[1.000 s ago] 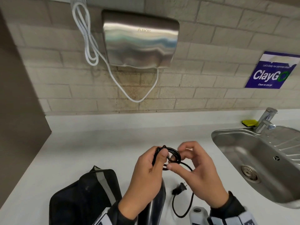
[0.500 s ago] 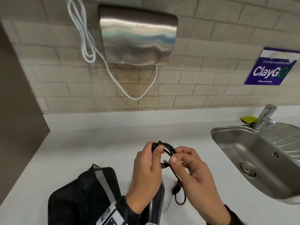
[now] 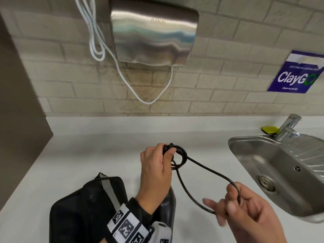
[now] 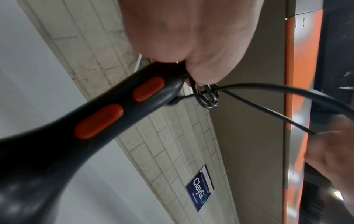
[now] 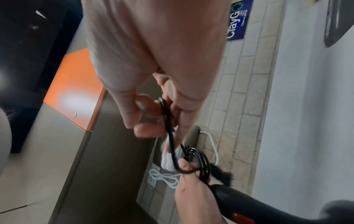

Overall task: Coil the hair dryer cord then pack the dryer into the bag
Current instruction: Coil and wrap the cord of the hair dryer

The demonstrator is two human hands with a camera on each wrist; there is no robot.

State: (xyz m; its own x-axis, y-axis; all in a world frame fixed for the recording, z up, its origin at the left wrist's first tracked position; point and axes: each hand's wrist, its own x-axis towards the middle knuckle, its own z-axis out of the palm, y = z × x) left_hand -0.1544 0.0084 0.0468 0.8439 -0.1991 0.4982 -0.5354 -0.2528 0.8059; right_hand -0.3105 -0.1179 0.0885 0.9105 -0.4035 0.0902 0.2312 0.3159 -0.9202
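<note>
My left hand [image 3: 157,163] grips a small coil of the black cord [image 3: 180,155] together with the end of the hair dryer's handle [image 4: 118,109], dark with two orange buttons. The dryer body [image 3: 168,204] hangs below my left wrist. From the coil a long loop of cord [image 3: 206,172] runs down to the right, where my right hand [image 3: 235,204] pinches it between thumb and fingers [image 5: 153,121]. The black bag [image 3: 82,207] lies on the white counter at lower left. The plug is out of sight.
A steel sink [image 3: 280,172] with a tap [image 3: 287,127] is set into the counter [image 3: 87,155] at right. A metal hand dryer [image 3: 152,32] with a white cable [image 3: 98,46] hangs on the brick wall. A yellow sponge [image 3: 269,129] lies behind the tap.
My right hand has pulled away from the coil, down and to the right, drawing out a long loop of cord. The left hand has kept its hold on the coil.
</note>
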